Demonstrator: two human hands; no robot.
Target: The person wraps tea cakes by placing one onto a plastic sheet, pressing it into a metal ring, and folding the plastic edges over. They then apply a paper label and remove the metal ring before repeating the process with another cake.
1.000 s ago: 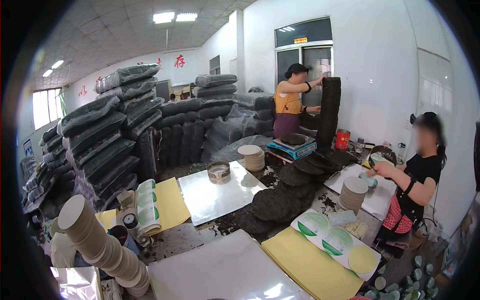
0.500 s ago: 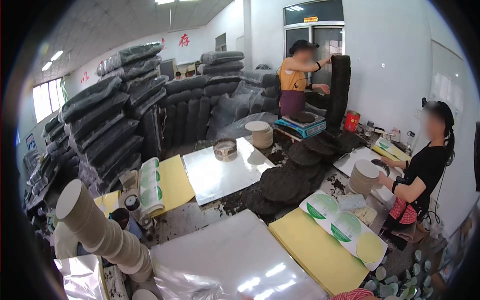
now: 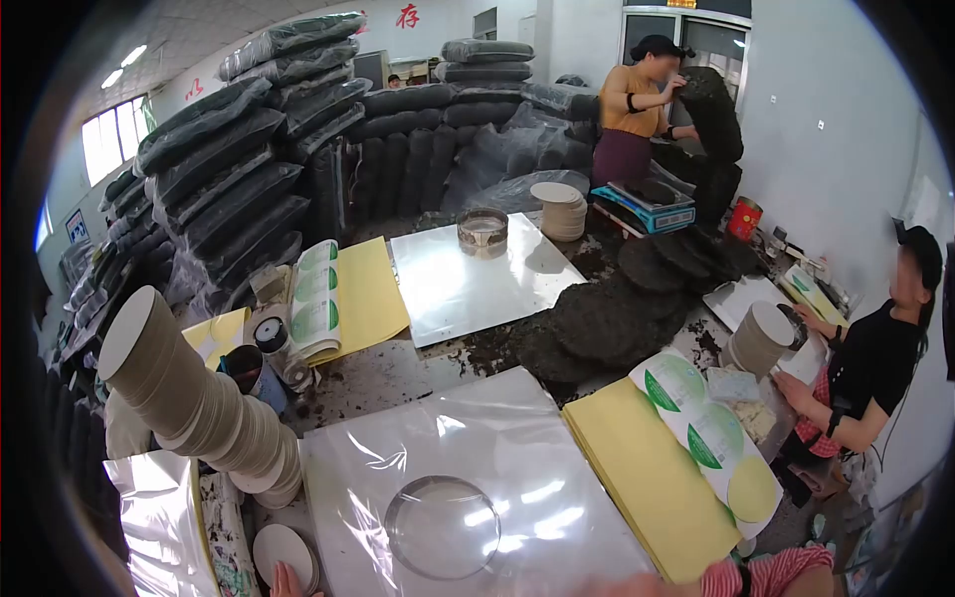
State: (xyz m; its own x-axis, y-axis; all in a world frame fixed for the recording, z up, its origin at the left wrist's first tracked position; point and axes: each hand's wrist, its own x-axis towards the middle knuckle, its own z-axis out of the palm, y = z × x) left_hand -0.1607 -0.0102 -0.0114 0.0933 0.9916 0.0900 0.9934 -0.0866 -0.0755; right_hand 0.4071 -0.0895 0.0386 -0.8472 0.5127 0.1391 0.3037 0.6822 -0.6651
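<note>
At the bottom left, my left hand rests its outstretched fingers on a low stack of round pale discs. My right hand is a blur at the bottom edge, by the front of the clear plastic sheeting; its fingers cannot be made out. A red-and-white striped sleeve covers that arm. Between my hands, a thin round ring lies on the sheeting. Just beyond my left hand, a tall leaning stack of similar discs rises.
Yellow paper and green-printed label sheets lie right. Dark round cakes cover the middle of the table. One co-worker handles a dark stack; another works at the right. Bagged dark stacks stand behind.
My view has tilted down. Both my hands and the ring on the sheeting have come into sight. The far co-worker's dark stack now has its upper part tilted.
</note>
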